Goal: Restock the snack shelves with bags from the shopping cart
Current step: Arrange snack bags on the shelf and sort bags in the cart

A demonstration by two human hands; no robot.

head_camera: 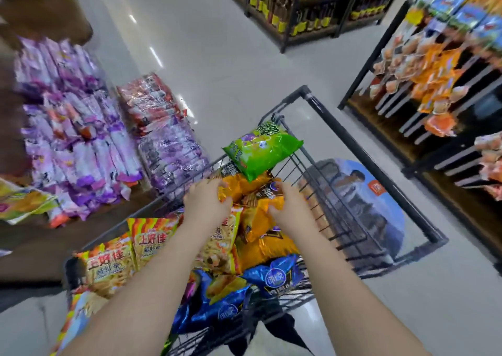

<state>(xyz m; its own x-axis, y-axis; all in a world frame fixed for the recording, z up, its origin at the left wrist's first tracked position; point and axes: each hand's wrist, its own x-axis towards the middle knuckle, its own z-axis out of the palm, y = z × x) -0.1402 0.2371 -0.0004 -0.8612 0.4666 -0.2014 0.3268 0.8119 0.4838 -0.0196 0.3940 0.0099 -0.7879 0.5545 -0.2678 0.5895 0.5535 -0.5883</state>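
Note:
A dark wire shopping cart (350,143) stands in front of me, piled with snack bags. My left hand (207,202) and my right hand (289,206) both reach into the middle of it and grip orange snack bags (250,190) from either side. A green bag (262,149) lies on top at the cart's far end. Yellow and red bags (108,263) fill the near left of the cart. Blue bags (274,277) lie at the near end, below my forearms.
A low display of purple wrapped packs (78,138) runs along the left of the cart. A snack shelf with orange bags on pegs (432,84) stands to the right. Dark bottle shelves (307,5) stand across the pale aisle floor, and a round floor sticker (366,206) lies beside the cart.

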